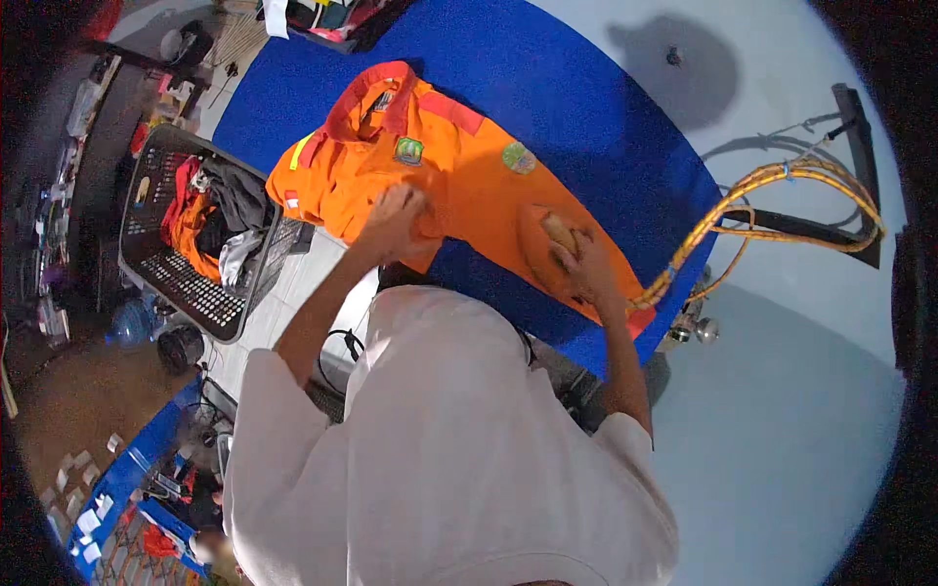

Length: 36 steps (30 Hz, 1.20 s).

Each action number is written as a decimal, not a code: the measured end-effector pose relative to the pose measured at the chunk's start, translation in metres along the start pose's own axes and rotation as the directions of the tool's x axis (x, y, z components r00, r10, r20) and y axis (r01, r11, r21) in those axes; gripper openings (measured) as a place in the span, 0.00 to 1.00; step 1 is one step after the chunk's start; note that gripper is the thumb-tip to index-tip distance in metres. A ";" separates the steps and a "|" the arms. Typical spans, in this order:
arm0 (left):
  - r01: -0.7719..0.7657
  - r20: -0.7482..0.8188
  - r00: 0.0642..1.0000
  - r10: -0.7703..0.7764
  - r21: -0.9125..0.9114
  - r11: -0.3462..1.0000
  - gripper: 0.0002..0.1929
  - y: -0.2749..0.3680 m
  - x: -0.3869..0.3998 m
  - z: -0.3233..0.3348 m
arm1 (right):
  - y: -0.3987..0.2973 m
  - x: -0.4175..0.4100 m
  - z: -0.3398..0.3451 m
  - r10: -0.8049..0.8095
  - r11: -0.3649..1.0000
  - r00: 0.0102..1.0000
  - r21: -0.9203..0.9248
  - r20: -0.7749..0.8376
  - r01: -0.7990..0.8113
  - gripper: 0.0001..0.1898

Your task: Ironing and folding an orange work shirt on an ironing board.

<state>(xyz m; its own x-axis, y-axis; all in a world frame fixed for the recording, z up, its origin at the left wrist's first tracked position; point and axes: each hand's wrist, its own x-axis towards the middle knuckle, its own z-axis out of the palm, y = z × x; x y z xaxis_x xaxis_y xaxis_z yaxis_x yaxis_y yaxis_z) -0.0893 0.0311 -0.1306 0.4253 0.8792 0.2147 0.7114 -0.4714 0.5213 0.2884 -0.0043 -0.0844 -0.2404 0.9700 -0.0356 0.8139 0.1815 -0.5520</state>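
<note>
An orange work shirt point(476, 183) with red collar, red shoulder patches and sewn badges lies spread on a blue-covered table point(623, 95). One sleeve stretches towards the lower right. My right hand point(590, 267) is closed around the light brown handle point(560, 234) of an iron, which rests on that sleeve. The iron's body takes on the orange of the cloth, so its outline is hard to make out. On the lower front of the shirt lies my left hand point(399, 220), fingers curled against the fabric. Whether it pinches the cloth is unclear.
A yellow-orange hose point(777, 176) loops from a black wall bracket point(857, 161) down beside my right hand. Left of the table, a dark plastic basket point(223, 333) holds crumpled clothes. Another container with garments point(330, 22) stands at the far edge. A person point(205, 513) is at lower left.
</note>
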 end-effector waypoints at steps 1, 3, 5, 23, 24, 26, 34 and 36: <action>0.030 0.022 0.999 -0.031 0.042 0.999 0.18 0.001 -0.013 0.006 | 0.010 -0.005 -0.006 0.081 0.997 0.995 -0.021 0.066 -0.080 0.25; 0.097 0.055 0.993 -0.100 0.053 0.994 0.17 -0.003 -0.026 0.016 | 0.019 -0.011 -0.011 0.303 0.951 0.925 -0.144 0.231 -0.275 0.24; 0.191 0.026 0.981 -0.191 -0.012 0.982 0.16 -0.011 -0.029 0.020 | 0.019 -0.012 -0.013 0.255 0.967 0.920 -0.049 0.298 -0.252 0.25; 0.216 0.077 0.976 -0.202 -0.309 0.926 0.10 -0.027 -0.029 -0.023 | -0.077 0.054 0.036 -0.028 0.993 0.930 -0.093 0.366 0.067 0.31; 0.186 0.010 0.981 -0.191 -0.283 0.941 0.10 -0.027 -0.027 -0.031 | -0.074 0.063 0.036 -0.104 0.992 0.947 -0.036 0.303 0.120 0.29; 0.314 0.074 0.949 -0.307 -0.328 0.891 0.09 -0.027 -0.018 -0.044 | -0.065 0.086 0.040 0.017 0.999 0.968 -0.038 0.249 -0.008 0.27; -0.020 -0.212 0.977 0.000 -0.092 0.996 0.09 -0.062 0.097 -0.039 | -0.051 0.071 0.047 -0.116 0.989 0.978 -0.070 0.173 0.129 0.25; 0.016 -0.075 0.997 -0.015 0.013 1.000 0.15 -0.075 0.129 -0.020 | -0.038 0.054 0.042 0.005 0.995 0.994 -0.103 0.112 0.007 0.25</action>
<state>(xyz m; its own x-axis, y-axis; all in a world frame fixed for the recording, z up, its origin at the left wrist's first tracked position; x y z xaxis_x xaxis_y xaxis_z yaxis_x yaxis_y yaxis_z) -0.0985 0.1812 -0.1253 0.3718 0.8887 0.2684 0.7254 -0.4585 0.5134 0.2227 0.0340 -0.1000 -0.2944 0.9466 -0.1318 0.8625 0.2037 -0.4631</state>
